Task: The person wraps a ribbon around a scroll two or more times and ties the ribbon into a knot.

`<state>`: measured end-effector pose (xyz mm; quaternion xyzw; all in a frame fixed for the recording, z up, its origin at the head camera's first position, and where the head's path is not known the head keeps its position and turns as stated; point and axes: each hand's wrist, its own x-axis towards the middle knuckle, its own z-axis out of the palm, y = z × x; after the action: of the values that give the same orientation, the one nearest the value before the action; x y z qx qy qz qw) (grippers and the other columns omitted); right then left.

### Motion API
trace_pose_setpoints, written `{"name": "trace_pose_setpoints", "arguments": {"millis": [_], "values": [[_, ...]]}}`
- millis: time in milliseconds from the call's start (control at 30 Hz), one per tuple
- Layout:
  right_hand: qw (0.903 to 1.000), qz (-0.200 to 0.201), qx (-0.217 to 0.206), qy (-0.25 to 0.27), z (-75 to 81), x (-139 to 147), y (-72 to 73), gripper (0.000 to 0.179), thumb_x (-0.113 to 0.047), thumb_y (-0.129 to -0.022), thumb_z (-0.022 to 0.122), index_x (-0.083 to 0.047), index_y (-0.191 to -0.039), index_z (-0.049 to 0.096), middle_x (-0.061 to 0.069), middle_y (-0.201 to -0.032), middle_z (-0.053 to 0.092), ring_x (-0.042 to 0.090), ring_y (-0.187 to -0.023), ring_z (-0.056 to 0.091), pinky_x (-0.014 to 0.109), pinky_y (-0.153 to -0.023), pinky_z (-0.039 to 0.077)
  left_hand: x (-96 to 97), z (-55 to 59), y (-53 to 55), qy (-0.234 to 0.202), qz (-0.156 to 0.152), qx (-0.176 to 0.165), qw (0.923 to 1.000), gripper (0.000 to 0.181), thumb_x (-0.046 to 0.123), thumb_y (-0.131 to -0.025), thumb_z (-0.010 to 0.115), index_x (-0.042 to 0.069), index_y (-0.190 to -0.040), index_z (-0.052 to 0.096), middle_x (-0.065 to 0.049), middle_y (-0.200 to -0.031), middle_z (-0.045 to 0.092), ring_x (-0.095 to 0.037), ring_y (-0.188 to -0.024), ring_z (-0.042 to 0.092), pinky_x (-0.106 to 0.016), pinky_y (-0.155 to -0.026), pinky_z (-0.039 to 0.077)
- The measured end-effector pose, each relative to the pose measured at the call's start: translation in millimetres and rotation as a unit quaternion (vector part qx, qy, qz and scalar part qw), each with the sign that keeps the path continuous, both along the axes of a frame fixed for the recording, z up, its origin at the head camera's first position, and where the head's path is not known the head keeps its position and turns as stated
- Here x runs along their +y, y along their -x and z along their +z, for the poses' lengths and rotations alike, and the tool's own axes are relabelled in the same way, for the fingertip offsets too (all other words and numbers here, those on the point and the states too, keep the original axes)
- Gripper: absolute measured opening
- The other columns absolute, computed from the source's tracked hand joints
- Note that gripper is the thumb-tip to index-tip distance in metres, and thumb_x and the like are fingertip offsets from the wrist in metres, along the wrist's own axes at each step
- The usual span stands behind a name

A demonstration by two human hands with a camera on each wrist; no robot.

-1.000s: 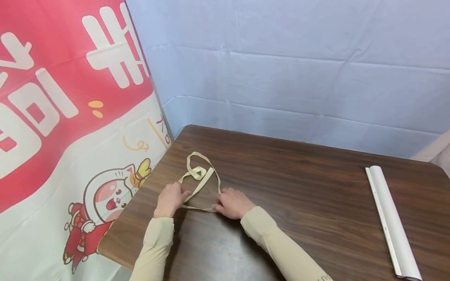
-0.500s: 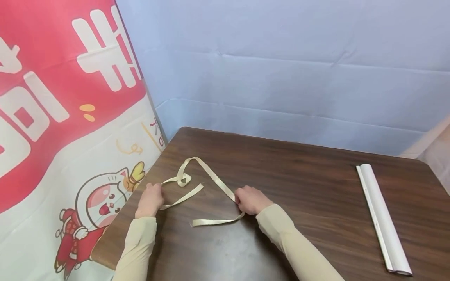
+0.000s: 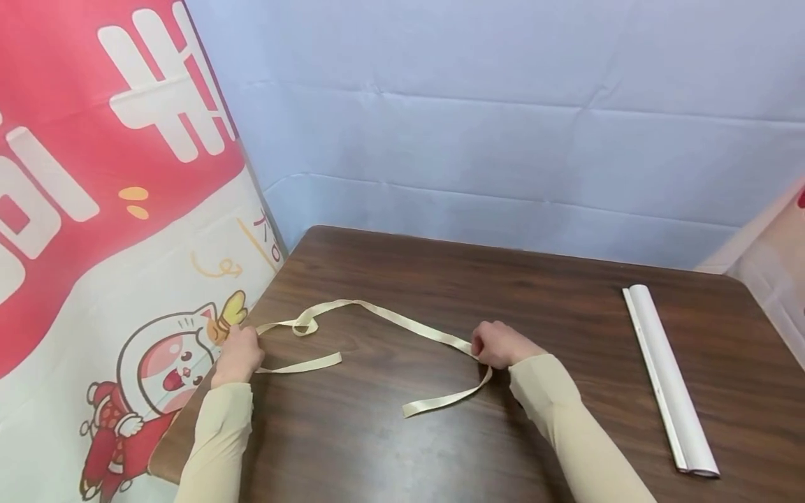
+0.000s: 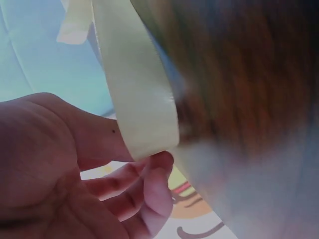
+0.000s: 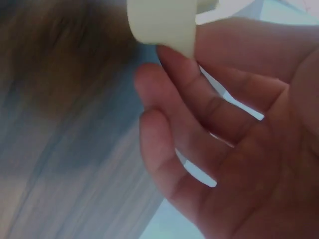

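A long cream ribbon (image 3: pixel 409 325) runs in an arch across the table between the two hands, with a small loop in it near the left. My left hand (image 3: pixel 237 355) pinches it by the table's left edge, and a short tail trails rightward from those fingers. In the left wrist view the ribbon (image 4: pixel 137 84) passes between thumb and fingertips. Farther right, my right hand (image 3: pixel 506 344) pinches the ribbon too, and its loose end curves back toward the middle. The right wrist view shows the ribbon (image 5: pixel 162 22) at the thumb and index finger, with the other fingers loosely bent.
The brown wood-grain table (image 3: pixel 390 447) has a rounded far left corner. On its right side lies a long white rolled sheet (image 3: pixel 669 381). A pale blue cloth (image 3: pixel 478 140) hangs behind, and a red and white printed banner (image 3: pixel 170 272) hangs at the left.
The hands have moved apart, left hand leftward and right hand rightward. The bunched ribbon has spread into a wide arch, its loop has shrunk, and both tails have come free.
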<state>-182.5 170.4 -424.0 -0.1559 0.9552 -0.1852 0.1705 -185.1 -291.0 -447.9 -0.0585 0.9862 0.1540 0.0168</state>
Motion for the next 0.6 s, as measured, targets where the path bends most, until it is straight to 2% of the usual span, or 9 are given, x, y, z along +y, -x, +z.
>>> {"name": "trace_pose_setpoints", "arguments": {"millis": [100,300,467,600], "values": [[0.9998,-0.007,-0.016,0.008,2.7,18.1,0.2,0.012,0.001,-0.076,0.059,-0.010,-0.074,0.064,0.000,-0.070,0.057,0.014,-0.063,0.050,0.026,-0.058,0.040,-8.0,-0.9,1.5,0.012,0.009,-0.003,0.9999,0.029,-0.002,-0.075,0.055,-0.018,-0.099,0.057,-0.039,-0.103,0.049,-0.054,-0.090,0.056,-0.062,-0.075,0.048],[0.9988,-0.037,-0.032,-0.002,4.9,50.1,-4.2,0.011,0.002,-0.074,0.058,-0.008,-0.075,0.064,0.001,-0.071,0.057,0.015,-0.064,0.050,0.028,-0.057,0.039,-19.4,-4.4,9.0,0.025,0.012,0.005,0.9996,0.029,0.000,-0.074,0.054,-0.018,-0.096,0.060,-0.038,-0.102,0.054,-0.056,-0.093,0.055,-0.063,-0.076,0.046],[0.9976,-0.059,-0.034,-0.015,3.2,72.7,-8.4,0.009,0.000,-0.075,0.058,-0.006,-0.077,0.064,0.003,-0.073,0.057,0.016,-0.066,0.050,0.030,-0.059,0.040,-22.9,-1.9,11.6,0.021,0.023,-0.009,0.9995,0.030,0.004,-0.076,0.054,-0.018,-0.097,0.059,-0.038,-0.106,0.051,-0.057,-0.097,0.054,-0.065,-0.077,0.047],[0.9960,-0.076,-0.039,-0.026,3.0,88.4,-10.0,0.004,-0.006,-0.080,0.062,-0.004,-0.082,0.065,0.005,-0.076,0.059,0.017,-0.067,0.051,0.032,-0.061,0.041,-24.4,2.0,11.4,0.022,0.032,-0.005,0.9992,0.033,0.004,-0.077,0.054,-0.020,-0.099,0.057,-0.038,-0.107,0.047,-0.056,-0.105,0.046,-0.066,-0.081,0.045]]}}
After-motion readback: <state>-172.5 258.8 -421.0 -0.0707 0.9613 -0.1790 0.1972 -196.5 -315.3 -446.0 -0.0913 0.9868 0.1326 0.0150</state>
